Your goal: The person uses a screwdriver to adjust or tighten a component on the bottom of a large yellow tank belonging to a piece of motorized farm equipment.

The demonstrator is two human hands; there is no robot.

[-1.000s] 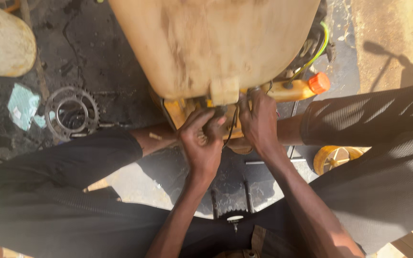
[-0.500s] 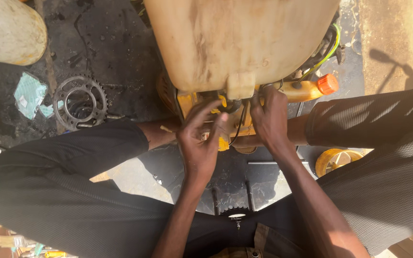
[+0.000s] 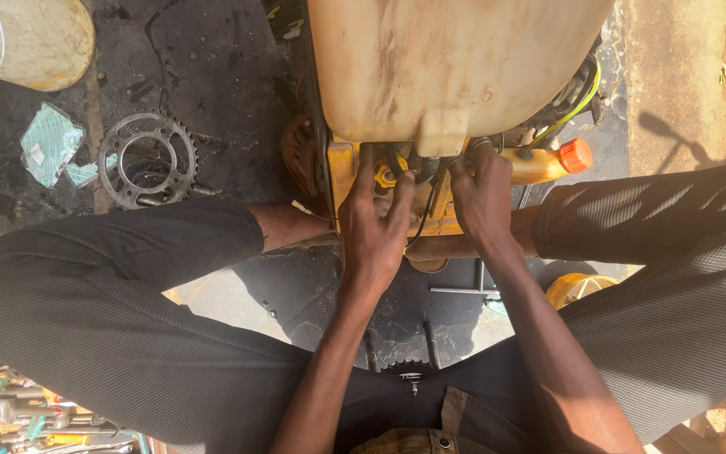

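Since the earlier frame both hands have slid up under the tank, the fingers now deeper among the fittings, and the view has drifted so that more of the floor on the left shows; the left hand (image 3: 373,227) has its fingers spread over the yellow engine housing (image 3: 342,172), fingertips pressing on a small yellow fitting (image 3: 386,176) beside the black hoses (image 3: 420,166); the right hand (image 3: 482,202) is curled with fingertips tucked at a hose end just under the cream fuel tank (image 3: 455,63), though whether it pinches anything cannot be told; the work appears to be at the stage of seating or freeing a hose connection below the tank outlet (image 3: 442,133); the next move probably calls for a firm two-handed grip, one hand bracing the housing; a chain sprocket (image 3: 148,160) lies well apart on the oily floor (image 3: 237,76), an orange-capped yellow bottle (image 3: 548,161) rests just beside the right hand, and a pale bucket (image 3: 27,38) stands at the far left.
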